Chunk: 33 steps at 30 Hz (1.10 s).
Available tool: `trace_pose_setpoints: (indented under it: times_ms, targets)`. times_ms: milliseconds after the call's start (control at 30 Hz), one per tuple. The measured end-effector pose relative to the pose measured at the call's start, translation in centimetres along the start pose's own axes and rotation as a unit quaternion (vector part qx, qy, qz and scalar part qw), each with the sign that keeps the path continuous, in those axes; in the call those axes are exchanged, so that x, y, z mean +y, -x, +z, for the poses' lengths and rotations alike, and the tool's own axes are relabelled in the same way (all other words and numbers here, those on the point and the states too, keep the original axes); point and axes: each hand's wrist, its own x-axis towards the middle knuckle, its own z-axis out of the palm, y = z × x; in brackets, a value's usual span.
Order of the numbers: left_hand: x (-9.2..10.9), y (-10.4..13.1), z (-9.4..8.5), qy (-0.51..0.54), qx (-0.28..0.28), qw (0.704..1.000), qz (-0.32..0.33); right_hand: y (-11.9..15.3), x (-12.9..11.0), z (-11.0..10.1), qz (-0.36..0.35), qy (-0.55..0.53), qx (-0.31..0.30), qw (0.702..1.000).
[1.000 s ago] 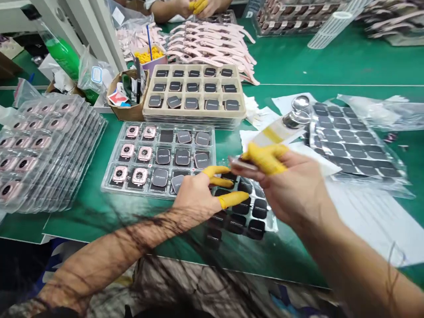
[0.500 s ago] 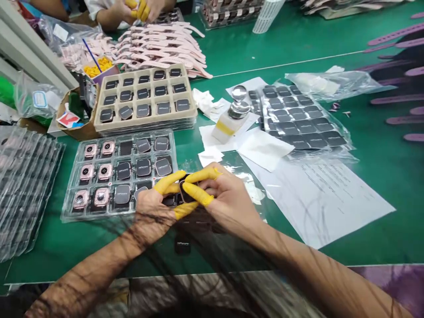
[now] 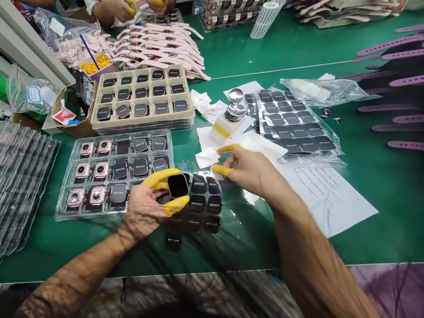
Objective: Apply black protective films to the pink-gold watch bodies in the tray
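Between yellow-covered fingertips, my left hand (image 3: 154, 196) holds a watch (image 3: 178, 186) with its dark screen facing up. My right hand (image 3: 240, 165) is apart from it, over white paper scraps, thumb and index finger spread; nothing clear shows between them. Under and beside the watch, a clear sheet carries black square stickers (image 3: 198, 203). Left of my left hand is a clear tray (image 3: 68, 185) with pink watch cases and black-covered ones. Behind it stands a beige tray (image 3: 142, 121) of black-covered watches.
A pump bottle (image 3: 225, 126) stands among white papers (image 3: 323, 194). Right of it lie bagged black sticker sheets (image 3: 294, 119). Purple straps (image 3: 394, 119) are at the right edge, pink straps (image 3: 159, 48) at the back. Stacked clear trays (image 3: 23, 190) stand left. Another person's hands (image 3: 122, 9) show at the top.
My right hand has let go of the watch and moved right, its fingers now apart. The watch stays in my left hand, its screen now in full view. The view has shifted slightly.
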Motion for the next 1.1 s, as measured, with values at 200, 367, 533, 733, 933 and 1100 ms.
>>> trace_pose_setpoints:
  times_ms: [200,367,533,733,933,1100]
  targets:
    - [0.4,0.3,0.1,-0.04,-0.028,0.999,0.009,-1.9,0.9,2.5,-0.093,0.181,0.072,0.976]
    - [0.1,0.4,-0.3,-0.099,-0.028,0.993,0.049,-0.1,-0.9,2.8,-0.235,0.075,0.137,0.959]
    - [-0.4,0.2,-0.4,-0.057,-0.046,0.997,0.028,2.6,-2.9,3.1,-0.445,-0.04,0.003,0.895]
    - [-0.4,0.2,-0.2,-0.054,-0.049,0.997,0.017,2.4,-2.6,3.8,-0.474,0.009,0.038,0.88]
    - [-0.4,0.4,0.0,-0.053,-0.011,0.998,0.029,2.4,-2.6,4.1,-0.449,0.004,0.069,0.891]
    - [-0.1,0.5,0.2,-0.036,-0.001,0.999,0.033,1.8,-2.3,4.4,-0.4,0.038,0.117,0.908]
